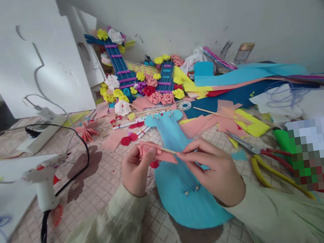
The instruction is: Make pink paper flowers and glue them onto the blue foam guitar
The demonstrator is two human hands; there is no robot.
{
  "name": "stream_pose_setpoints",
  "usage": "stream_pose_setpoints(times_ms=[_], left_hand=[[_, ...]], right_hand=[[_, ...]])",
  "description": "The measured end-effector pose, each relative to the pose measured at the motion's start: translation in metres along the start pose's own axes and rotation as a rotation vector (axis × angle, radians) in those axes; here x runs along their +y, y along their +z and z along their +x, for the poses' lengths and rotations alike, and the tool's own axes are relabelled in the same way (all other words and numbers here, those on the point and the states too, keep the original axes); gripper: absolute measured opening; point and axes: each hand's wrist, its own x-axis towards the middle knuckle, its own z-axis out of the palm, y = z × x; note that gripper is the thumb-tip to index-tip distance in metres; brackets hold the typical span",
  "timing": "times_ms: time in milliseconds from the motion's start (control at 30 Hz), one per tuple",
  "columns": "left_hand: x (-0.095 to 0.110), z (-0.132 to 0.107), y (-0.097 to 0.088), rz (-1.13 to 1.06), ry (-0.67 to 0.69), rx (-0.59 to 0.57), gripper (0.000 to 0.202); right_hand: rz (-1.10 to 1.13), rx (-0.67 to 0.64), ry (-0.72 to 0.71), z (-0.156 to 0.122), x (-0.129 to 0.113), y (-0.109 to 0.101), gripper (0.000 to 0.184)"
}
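Glue gun [42,180] L of cutout [185,198], scissors [245,144] R, flowers [145,87] behind, paper piece [161,156] in L hand [134,173] & R hand [217,174] over it.

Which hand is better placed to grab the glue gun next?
Left, probably. The glue gun stands at the left, nearer the left hand; the right hand sits farther off. Both hold the pink paper piece.

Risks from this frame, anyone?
The pink paper, pinched by the left hand and right hand on a thin stick, may slip loose, or the stick may snap. The glue gun stands near the left sleeve, beside a looped black cord; a snag might tip it. Scissors lie close to the right sleeve.
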Motion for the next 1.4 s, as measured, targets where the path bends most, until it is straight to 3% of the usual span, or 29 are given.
stream_pose_setpoints(times_ms=[300,567,833,1000,1233,1400], left_hand=[[-0.002,-0.001,0.000,-0.019,-0.021,0.008,0.011],[-0.001,-0.001,0.000,-0.018,0.020,-0.046,0.010],[0.000,-0.002,0.001,0.048,-0.015,-0.013,0.013],[-0.002,-0.003,0.001,0.109,-0.020,-0.029,0.016],[-0.002,0.001,0.000,-0.032,0.002,-0.019,0.011],[0.005,0.008,0.001,-0.252,-0.044,0.119,0.008]], right_hand=[[-0.005,0.030,0.046,0.000,-0.002,0.000,0.022],[0.018,0.004,-0.010,-0.001,0.000,0.001,0.020],[0.044,0.028,0.035,0.000,-0.002,0.000,0.018],[0.050,0.018,-0.012,0.000,-0.001,0.002,0.017],[0.039,0.014,-0.016,0.001,0.002,0.001,0.018],[0.003,0.031,0.061,0.004,0.006,-0.004,0.016]])
